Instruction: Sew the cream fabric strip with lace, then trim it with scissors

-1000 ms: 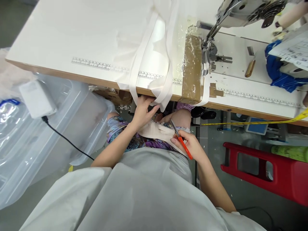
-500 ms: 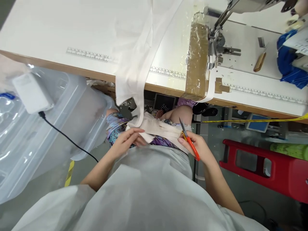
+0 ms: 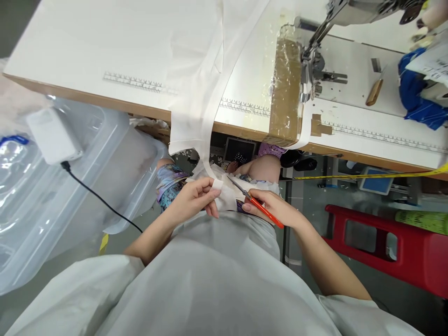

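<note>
Between the thumb and fingers of my left hand (image 3: 199, 196) is pinched the end of a white fabric strip (image 3: 206, 126), which hangs down from the table over its front edge. My right hand (image 3: 269, 205) is closed around small scissors with red handles (image 3: 264, 212). Their blades point up and left, close to the fabric end in my left hand. I cannot tell whether the blades touch the fabric. Pale cloth pieces (image 3: 229, 196) lie on my lap under both hands.
A sewing machine (image 3: 315, 70) stands on the white table (image 3: 140, 42), with a wooden-handled tool (image 3: 375, 91) and blue cloth (image 3: 416, 88) to its right. Left is a clear plastic bin (image 3: 105, 154) carrying a white power bank (image 3: 54, 135). A red stool (image 3: 378, 242) stands right.
My left hand has risen slightly and taken hold of the strip's end. My right hand has moved left with the scissors, whose blades now tilt further left, toward the strip.
</note>
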Available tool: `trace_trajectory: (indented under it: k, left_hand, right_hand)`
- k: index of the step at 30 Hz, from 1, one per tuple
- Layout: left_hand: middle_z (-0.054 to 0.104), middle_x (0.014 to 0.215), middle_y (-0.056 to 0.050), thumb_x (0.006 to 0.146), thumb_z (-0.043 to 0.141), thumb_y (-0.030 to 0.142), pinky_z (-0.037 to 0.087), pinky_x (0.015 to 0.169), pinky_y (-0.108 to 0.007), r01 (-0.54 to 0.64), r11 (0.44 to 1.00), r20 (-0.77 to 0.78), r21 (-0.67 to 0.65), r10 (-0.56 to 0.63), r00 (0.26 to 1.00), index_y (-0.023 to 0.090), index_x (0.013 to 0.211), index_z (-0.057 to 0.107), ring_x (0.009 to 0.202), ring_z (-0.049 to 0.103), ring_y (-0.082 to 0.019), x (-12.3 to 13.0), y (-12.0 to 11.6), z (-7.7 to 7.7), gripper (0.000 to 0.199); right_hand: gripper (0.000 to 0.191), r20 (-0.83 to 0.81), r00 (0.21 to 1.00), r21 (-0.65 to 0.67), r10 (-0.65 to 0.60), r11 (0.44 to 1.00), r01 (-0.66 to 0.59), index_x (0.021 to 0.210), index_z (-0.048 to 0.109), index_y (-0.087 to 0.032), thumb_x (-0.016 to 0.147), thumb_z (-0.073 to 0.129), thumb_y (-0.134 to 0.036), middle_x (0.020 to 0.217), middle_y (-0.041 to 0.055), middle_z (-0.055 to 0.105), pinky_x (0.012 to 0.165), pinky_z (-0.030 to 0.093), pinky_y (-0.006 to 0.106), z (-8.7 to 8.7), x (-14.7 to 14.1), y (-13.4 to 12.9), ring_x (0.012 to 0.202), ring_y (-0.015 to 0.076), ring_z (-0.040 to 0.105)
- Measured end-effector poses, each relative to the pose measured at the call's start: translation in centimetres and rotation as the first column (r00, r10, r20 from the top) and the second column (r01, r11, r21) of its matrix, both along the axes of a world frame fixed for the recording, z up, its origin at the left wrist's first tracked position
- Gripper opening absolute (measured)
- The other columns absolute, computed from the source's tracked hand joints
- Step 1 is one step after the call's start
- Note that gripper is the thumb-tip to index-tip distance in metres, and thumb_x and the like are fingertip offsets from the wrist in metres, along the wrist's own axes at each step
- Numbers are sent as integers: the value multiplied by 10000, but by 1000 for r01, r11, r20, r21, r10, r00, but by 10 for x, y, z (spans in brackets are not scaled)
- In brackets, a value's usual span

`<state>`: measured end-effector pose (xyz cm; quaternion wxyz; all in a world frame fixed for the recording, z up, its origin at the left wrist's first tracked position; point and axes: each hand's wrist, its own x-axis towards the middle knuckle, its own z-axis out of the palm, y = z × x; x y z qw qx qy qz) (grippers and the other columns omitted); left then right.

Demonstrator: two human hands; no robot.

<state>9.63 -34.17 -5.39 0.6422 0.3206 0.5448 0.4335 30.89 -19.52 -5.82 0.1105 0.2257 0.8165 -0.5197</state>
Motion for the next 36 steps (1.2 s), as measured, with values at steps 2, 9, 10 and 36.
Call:
trace_trajectory:
  k: [2,9,10,36]
  left_hand:
    - [675,621,-46,889,616,567,500,523,-227,-14,1000,87,-21,16,996,161,934,495,555,661,-183,-1,2,1,426]
    - [637,534,-44,864,668,551,443,436,-184,-2,997,180,-74,15,984,126,855,591,480,631,-169,-8,3,-10,432]
    - [632,526,-45,861,671,553,430,424,-181,1,997,187,-80,14,982,123,846,599,474,627,-167,-9,2,-12,436]
    - [638,530,-52,867,669,542,415,427,-156,-46,995,133,-87,58,989,122,803,618,458,607,-135,-14,2,-21,428]
  right_hand:
    - [555,-8,999,-43,51,998,-52,702,387,-210,913,438,-721,667,-17,406,557,292,271,-1,-4,3,613,155,381]
    - [560,-8,988,-192,157,969,-156,699,390,-207,902,460,-724,647,-41,318,506,248,246,-11,-9,13,583,126,298]
    - [565,4,986,-200,167,966,-162,698,391,-207,898,460,-732,643,-43,313,501,241,246,-12,-10,14,579,124,293]
    - [609,65,991,322,119,937,-133,626,316,-218,931,328,-745,567,-1,419,524,216,284,-4,-18,1,523,148,355]
